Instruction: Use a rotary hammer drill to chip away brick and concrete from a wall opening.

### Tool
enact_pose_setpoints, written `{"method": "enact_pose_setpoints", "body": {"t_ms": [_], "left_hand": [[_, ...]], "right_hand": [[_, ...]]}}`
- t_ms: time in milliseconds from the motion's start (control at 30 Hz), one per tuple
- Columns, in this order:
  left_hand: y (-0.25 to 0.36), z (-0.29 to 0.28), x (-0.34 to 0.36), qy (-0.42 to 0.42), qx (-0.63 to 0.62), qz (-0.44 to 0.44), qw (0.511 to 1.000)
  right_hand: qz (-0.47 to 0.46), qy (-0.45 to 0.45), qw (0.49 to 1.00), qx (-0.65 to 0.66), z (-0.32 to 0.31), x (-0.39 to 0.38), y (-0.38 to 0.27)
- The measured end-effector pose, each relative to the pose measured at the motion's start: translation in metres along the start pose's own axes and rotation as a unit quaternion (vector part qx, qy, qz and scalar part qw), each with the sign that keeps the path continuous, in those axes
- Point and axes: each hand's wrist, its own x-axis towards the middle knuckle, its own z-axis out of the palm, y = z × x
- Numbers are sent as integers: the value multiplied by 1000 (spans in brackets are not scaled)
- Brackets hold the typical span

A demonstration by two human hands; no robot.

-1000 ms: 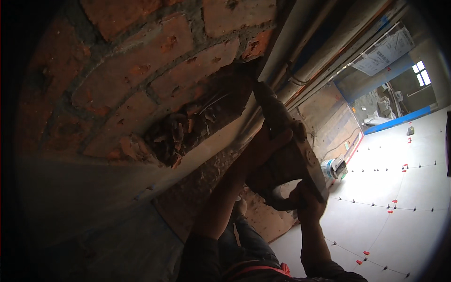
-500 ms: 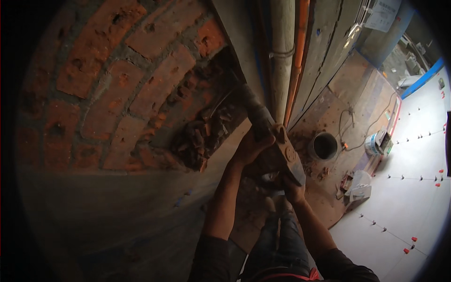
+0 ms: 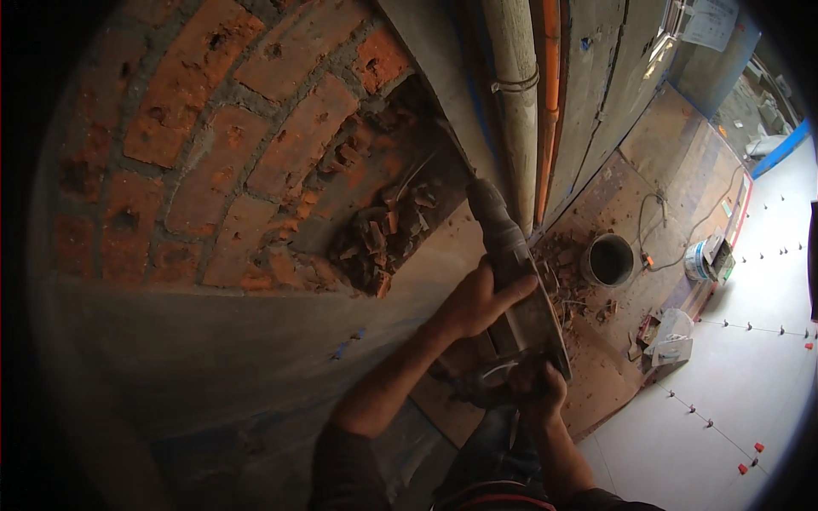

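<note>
A dark, dusty hammer drill (image 3: pixel 509 255) with a thin bit at its front lies across my view, pointing up and away to the left. My left hand (image 3: pixel 471 304) is wrapped over its body, thumb on top. At the rear, the fingers of my right hand (image 3: pixel 538 393) close round the handle. The bit's tip is near the edge of the broken recess in the brick wall (image 3: pixel 220 170); whether it touches anything I cannot tell. Loose brick rubble (image 3: pixel 383 238) is heaped on the recess's ledge, with a thin cable curving above it.
A pale pipe (image 3: pixel 514 111) and an orange pipe (image 3: pixel 550 111) run beside the recess. On the debris-strewn floor boards stand a dark bucket (image 3: pixel 631 261) and a white bucket (image 3: pixel 699 260), with a cable (image 3: pixel 645 230) nearby. White tiles (image 3: pixel 724 375) with red clips lie at right.
Both hands have drawn the hammer drill back toward me, away from the recess. Its front end, previously over the rubble's edge, now sits beside the pipes. The view has shifted slightly.
</note>
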Motion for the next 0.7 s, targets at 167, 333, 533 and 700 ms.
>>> {"method": "enact_pose_setpoints", "body": {"t_ms": [167, 333, 533, 700], "left_hand": [[4, -29, 6, -2, 126, -59, 990], [13, -48, 39, -7, 262, -132, 956], [-19, -41, 69, 9, 238, -77, 968], [-24, -35, 100, 83, 189, -28, 978]], "right_hand": [[6, -46, 985, 167, 14, 36, 27], [40, -49, 963, 263, 6, 80, 51], [57, -90, 951, 292, -32, 121, 43], [80, -42, 972, 215, -1, 137, -41]]}}
